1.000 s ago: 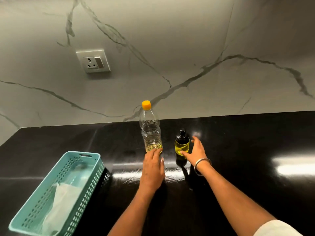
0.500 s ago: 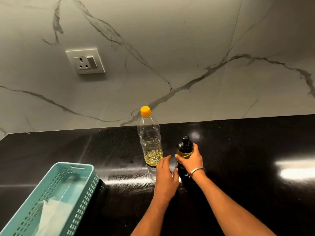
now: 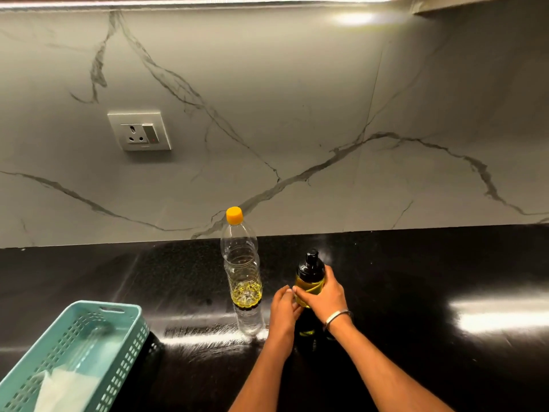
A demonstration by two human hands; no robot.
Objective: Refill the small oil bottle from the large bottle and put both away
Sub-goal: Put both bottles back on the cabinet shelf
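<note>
Both grips around small oil bottle (image 3: 310,285)

A glossy black stone countertop (image 3: 416,278) is reflecting light strips; a grey-veined white marble wall (image 3: 297,99) is carrying a white socket plate (image 3: 139,130) far left.

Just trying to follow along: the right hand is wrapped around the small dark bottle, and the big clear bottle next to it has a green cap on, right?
Not quite. The head view shows the big clear bottle wearing an orange cap, not a green one. The rest holds: the right hand is wrapped around the small dark bottle, which stands beside the big one.
</note>
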